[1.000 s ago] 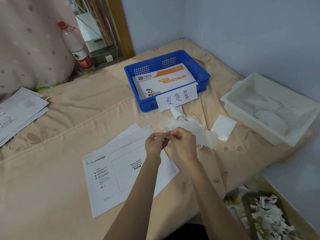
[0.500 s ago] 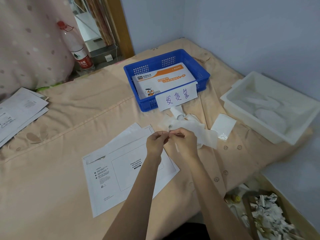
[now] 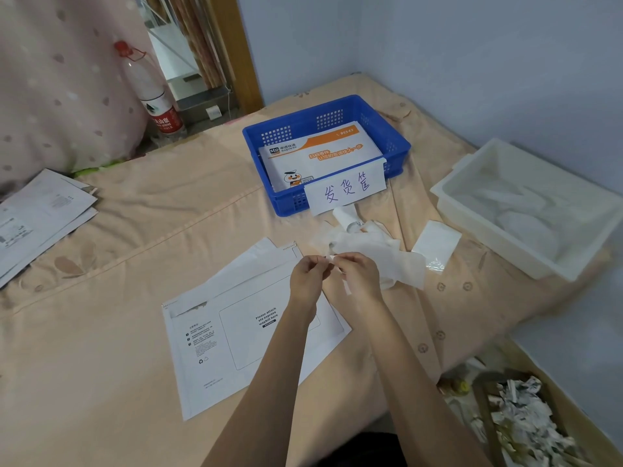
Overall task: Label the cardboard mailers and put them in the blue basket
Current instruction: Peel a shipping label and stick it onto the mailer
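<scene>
Fingers: both my left hand (image 3: 308, 276) and right hand (image 3: 359, 278) are curled, tips meeting, pinching one small label (image 3: 332, 259) between them above the bed.
Label: white strip, one end hangs down past my right palm; I cannot tell whether its backing is off.
Mailer: white mailer (image 3: 249, 332) lies flat on the bed (image 3: 135, 230) under my forearms, printed waybill box facing up, flap end toward the basket.
Basket: blue basket (image 3: 401, 143) sits beyond my hands, well apart from the mailer, with an orange-and-white mailer (image 3: 320, 153) already inside and a handwritten card (image 3: 347, 190) on its near wall.
Scraps: crumpled white paper (image 3: 381, 251) just beside my right hand.
Tray: white tray (image 3: 526, 210) to the right.
Stack: more mailers (image 3: 40, 210) at the far left.
Bottle: bottle (image 3: 155, 96) stands behind the bed.
</scene>
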### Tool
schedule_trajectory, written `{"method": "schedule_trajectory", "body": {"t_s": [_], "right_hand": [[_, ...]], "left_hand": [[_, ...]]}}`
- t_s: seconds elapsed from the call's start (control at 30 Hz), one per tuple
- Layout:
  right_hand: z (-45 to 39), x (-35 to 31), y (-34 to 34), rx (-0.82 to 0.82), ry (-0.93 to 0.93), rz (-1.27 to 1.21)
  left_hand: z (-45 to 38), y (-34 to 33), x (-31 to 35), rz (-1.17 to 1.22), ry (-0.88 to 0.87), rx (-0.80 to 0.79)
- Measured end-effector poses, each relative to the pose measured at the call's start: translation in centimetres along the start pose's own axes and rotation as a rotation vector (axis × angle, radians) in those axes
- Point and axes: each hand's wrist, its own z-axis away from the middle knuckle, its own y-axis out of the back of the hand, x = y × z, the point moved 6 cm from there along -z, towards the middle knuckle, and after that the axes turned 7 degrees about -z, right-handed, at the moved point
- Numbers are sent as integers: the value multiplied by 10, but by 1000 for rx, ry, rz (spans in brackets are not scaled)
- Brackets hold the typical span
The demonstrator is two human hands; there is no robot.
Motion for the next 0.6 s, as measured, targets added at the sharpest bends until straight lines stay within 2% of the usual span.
{"method": "schedule_trajectory", "body": {"t_s": [0.27,0.4,0.47,0.53,0.6], "right_hand": [[0,10,-1,46,-173,-102],[4,2,2,13,-228,-162],[3,-4,0,-23,-187,-82],[3,-9,-1,-10,-60,123],[9,-10,-2,19,70,161]], "left_hand": [[2,-1,-5,-4,53,-26],[1,5,-4,-68,41,39],[1,6,-1,-116,12,46],[1,5,1,-151,-15,33],[2,3,4,-153,-19,39]]}}
